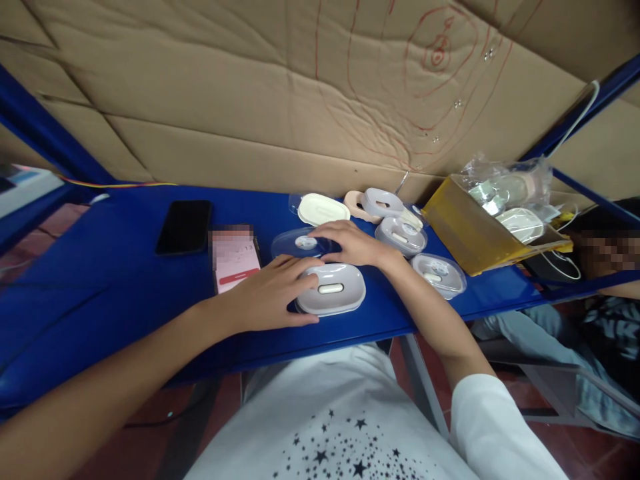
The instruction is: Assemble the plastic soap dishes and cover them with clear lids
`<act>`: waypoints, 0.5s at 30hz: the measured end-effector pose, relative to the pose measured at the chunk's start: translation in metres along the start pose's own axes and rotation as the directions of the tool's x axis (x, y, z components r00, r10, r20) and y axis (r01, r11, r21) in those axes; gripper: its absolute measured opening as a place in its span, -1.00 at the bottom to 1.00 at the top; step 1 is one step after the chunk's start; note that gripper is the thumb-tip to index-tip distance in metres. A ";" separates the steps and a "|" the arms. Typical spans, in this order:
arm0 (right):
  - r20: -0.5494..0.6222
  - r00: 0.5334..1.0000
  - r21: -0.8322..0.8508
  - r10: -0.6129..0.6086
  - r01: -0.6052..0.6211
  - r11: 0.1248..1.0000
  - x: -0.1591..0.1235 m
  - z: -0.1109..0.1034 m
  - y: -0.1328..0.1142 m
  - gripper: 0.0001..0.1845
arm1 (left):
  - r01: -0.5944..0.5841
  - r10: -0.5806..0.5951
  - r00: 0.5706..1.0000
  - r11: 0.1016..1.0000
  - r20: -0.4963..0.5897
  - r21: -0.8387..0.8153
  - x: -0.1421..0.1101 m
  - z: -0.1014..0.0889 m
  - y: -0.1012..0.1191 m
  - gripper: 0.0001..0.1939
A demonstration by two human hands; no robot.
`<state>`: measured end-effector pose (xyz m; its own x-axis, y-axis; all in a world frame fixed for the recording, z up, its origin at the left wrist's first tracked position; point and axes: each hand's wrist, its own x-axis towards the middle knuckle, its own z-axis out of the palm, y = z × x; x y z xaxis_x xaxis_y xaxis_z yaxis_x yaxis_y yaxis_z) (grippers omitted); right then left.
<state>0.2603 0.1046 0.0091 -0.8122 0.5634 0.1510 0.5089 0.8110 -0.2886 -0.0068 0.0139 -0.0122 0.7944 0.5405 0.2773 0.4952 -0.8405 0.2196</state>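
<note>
A light grey oval dish (345, 293), like a soap dish, lies on the blue tabletop with a pale slot in its middle. My left hand (273, 293) grips its left end, thumb at the near edge and fingers over the top. Just beyond it is a clear oval lid (287, 245) with a round label. My right hand (357, 243) holds the lid by its right side, thumb and fingers bent around the edge. Both palms are turned down, so part of the lid's edge is hidden.
Behind and right lie a cream oval dish (323, 210), a peach dish (354, 203) and several grey ones (403, 238). A yellow-edged cardboard box (465, 233) holds bagged parts. Two phones (184, 227) lie left. Cardboard (225, 100) stands behind; another person sits at right.
</note>
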 end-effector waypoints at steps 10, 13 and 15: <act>-0.071 0.994 0.238 0.079 -0.060 0.969 -0.014 -0.011 0.012 -0.44 | 0.025 -0.024 0.999 0.997 -0.025 0.068 0.005 -0.006 -0.001 -0.54; -0.060 0.985 0.365 0.161 -0.128 0.922 -0.026 -0.025 0.007 -0.49 | 0.164 -0.162 0.984 0.986 -0.073 0.028 0.005 -0.001 -0.009 -0.52; -0.035 0.988 0.412 0.153 -0.125 0.903 -0.035 -0.031 0.001 -0.51 | 0.260 -0.264 0.954 0.964 -0.141 -0.047 0.005 0.004 -0.015 -0.36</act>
<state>0.2983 0.0904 0.0333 -0.7143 0.6860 0.1384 0.4434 0.5966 -0.6689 -0.0087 0.0285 -0.0182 0.5774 0.7431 0.3382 0.6679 -0.6682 0.3279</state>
